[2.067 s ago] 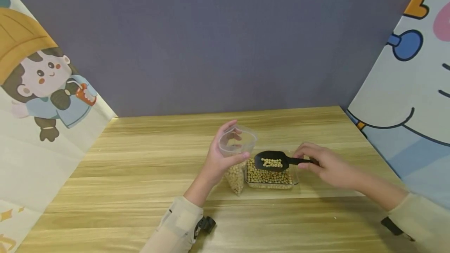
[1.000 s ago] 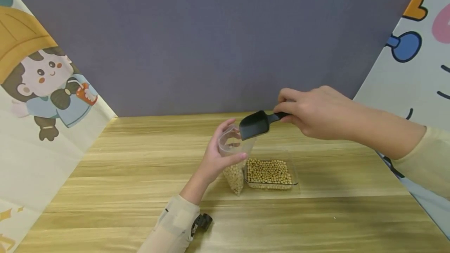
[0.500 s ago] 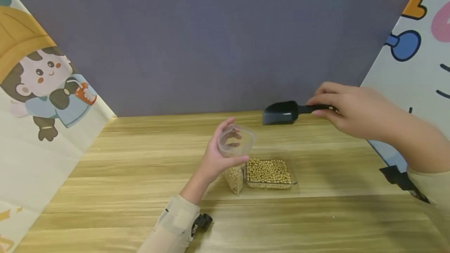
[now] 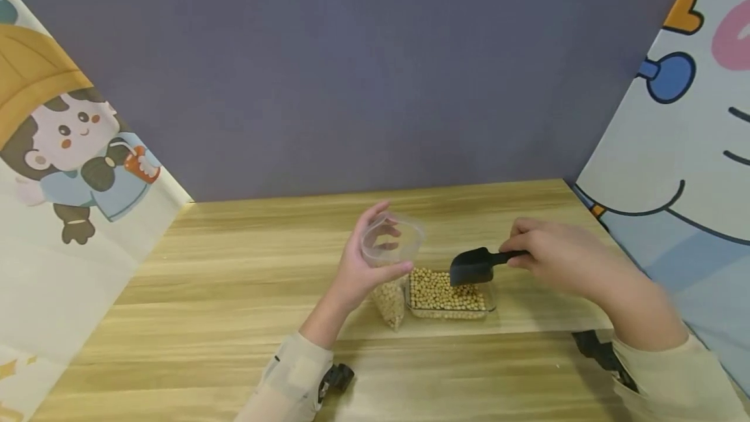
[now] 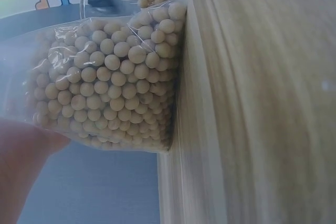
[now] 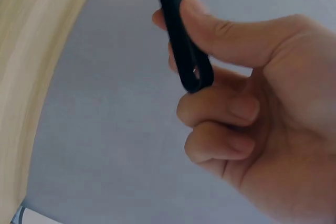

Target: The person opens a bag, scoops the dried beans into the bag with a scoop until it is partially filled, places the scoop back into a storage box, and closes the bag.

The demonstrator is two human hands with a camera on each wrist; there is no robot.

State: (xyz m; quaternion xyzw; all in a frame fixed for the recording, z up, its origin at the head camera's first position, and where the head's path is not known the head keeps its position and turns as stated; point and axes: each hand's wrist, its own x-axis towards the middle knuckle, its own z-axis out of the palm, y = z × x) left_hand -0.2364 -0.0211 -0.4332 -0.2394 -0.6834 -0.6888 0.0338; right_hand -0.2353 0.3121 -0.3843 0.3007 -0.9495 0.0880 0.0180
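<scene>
My left hand (image 4: pixel 363 259) grips the upper part of a clear plastic bag (image 4: pixel 392 239), its mouth spread wide and facing up. Pale round soybeans (image 5: pixel 115 77) fill the bag's lower part, which stands at the table surface in the left wrist view. My right hand (image 4: pixel 556 256) pinches the handle of a black scoop (image 4: pixel 471 267) between thumb and fingers; its looped handle end shows in the right wrist view. The scoop's blade, tipped downward, overlaps the right side of a clear rectangular container (image 4: pixel 491 308) of soybeans, just right of the bag.
The wooden tabletop (image 4: pixel 205 292) reaches back to a grey-purple wall (image 4: pixel 375 70). Panels with cartoon prints stand on the left (image 4: pixel 88 148) and right (image 4: pixel 656 148). A small white speck (image 4: pixel 558 366) lies on the table at the front right.
My right hand carried the scoop with beans up from the container to the bag's mouth, tipped it there, then drew it away right and lowered it back over the container. The left hand stayed nearly still.
</scene>
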